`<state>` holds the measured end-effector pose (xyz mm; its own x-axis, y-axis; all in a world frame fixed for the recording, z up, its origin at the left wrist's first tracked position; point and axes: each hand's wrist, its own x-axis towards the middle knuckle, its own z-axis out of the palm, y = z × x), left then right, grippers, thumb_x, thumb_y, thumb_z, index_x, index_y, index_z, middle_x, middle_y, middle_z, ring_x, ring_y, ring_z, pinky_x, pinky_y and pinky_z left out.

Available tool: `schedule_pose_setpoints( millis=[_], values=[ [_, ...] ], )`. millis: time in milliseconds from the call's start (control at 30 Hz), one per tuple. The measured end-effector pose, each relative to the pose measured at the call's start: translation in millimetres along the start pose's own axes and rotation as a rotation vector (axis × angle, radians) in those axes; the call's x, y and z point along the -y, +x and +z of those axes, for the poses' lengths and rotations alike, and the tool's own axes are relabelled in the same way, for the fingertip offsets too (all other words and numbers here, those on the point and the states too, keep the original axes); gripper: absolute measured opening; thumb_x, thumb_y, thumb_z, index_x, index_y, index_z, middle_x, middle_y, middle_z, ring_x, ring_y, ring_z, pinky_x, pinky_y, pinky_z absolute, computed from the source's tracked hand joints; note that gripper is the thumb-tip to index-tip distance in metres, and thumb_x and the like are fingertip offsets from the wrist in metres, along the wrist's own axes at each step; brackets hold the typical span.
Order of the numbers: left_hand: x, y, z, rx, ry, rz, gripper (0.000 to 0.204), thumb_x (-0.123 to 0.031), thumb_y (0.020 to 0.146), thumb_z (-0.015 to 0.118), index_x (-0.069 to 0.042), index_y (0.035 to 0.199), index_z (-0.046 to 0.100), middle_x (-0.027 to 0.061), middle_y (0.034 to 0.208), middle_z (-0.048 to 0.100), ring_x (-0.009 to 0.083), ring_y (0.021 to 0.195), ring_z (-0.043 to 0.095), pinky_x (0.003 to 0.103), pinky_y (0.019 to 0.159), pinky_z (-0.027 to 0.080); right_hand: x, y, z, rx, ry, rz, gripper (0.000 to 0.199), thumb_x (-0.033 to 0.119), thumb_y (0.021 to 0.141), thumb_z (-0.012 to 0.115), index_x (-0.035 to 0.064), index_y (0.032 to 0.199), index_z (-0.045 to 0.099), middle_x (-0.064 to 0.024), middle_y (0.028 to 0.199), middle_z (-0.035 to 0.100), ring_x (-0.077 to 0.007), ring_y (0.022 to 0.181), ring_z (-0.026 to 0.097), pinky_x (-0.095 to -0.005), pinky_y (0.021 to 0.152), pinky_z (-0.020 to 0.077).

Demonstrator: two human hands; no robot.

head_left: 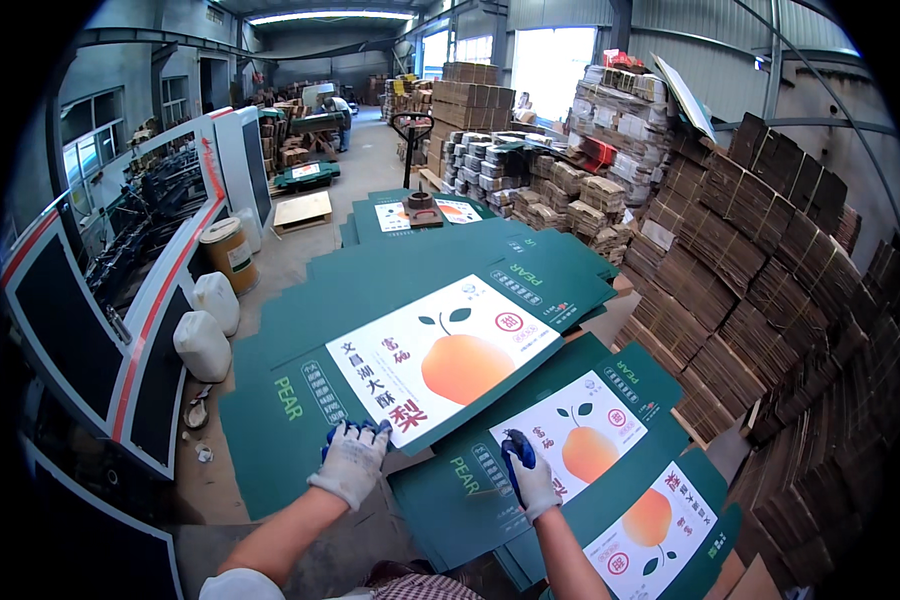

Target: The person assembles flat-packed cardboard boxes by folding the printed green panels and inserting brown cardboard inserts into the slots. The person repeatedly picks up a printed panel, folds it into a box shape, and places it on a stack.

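While my left hand pinches the near edge of the top sheet, fingers curled over it, the big green flat fans away ahead. It looks light and stiff but floppy across its span (best taken by the edges). My right hand presses fingers-together on the next sheet.

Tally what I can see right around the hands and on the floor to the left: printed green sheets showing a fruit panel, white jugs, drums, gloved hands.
Green carton sheets with a fruit panel showing near the hands: 3 (top sheet, middle sheet, lowest sheet)
White plastic jugs: 2 ()
Tan drum: 1
Gloved hands: 2 (left hand, right hand)
Total: 8
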<state>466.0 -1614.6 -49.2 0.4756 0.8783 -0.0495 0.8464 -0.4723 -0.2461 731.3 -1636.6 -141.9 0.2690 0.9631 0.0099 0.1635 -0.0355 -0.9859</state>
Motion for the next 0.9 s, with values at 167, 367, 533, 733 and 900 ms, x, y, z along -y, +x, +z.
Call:
schedule_pose_setpoints(
  millis=[167,367,533,733,900],
  values=[
    [-67,-69,-13,-0.197,-0.045,0.155,0.042,-0.021,0.076,0.048,-0.003,0.114,0.049,0.0133,0.103,0.054,0.0253,0.096,0.052,0.043,0.092,0.034,-11,-43,11,-0.045,0.725,0.175,0.038,0.020,0.086,0.052,0.0051,0.120,0.042,-0.0099,0.102,0.055,-0.0186,0.089,0.057,-0.0349,0.079,0.0468],
    [-126,-132,7,-0.224,-0.198,0.259,0.036,-0.018,0.081,0.042,-0.005,0.112,0.051,0.0151,0.104,0.052,0.0304,0.098,0.050,0.048,0.092,0.033,-32,-113,6,-0.266,1.093,0.226,0.028,0.010,0.081,0.059,-0.0026,0.104,0.050,-0.0111,0.098,0.057,-0.0221,0.090,0.057,-0.0333,0.079,0.0467],
    [-173,-139,38,0.121,-0.244,0.616,0.044,-0.023,0.087,0.035,-0.015,0.130,0.034,0.0169,0.134,0.030,0.0395,0.122,0.030,0.068,0.090,0.019,-86,-185,-70,-0.296,1.197,0.184,0.040,0.018,0.084,0.053,-0.0058,0.115,0.044,-0.0174,0.113,0.052,-0.0305,0.102,0.052,-0.0421,0.090,0.0401],
    [-218,-147,87,0.061,-0.250,0.674,0.047,-0.023,0.086,0.036,-0.014,0.131,0.032,0.0165,0.138,0.023,0.0452,0.122,0.026,0.071,0.085,0.021,-134,-212,-111,-0.360,1.216,0.207,0.044,0.021,0.080,0.057,-0.0024,0.114,0.044,-0.0159,0.108,0.052,-0.0302,0.096,0.051,-0.0429,0.081,0.0405],
    [-236,-96,98,0.229,-0.147,0.621,0.055,-0.023,0.083,0.041,-0.010,0.134,0.026,0.0180,0.137,0.027,0.0422,0.120,0.031,0.059,0.090,0.027,-161,-138,-115,-0.535,0.984,0.381,0.043,0.025,0.074,0.063,0.0011,0.108,0.050,-0.0123,0.095,0.056,-0.0263,0.082,0.054,-0.0395,0.068,0.0432]
  ],
)
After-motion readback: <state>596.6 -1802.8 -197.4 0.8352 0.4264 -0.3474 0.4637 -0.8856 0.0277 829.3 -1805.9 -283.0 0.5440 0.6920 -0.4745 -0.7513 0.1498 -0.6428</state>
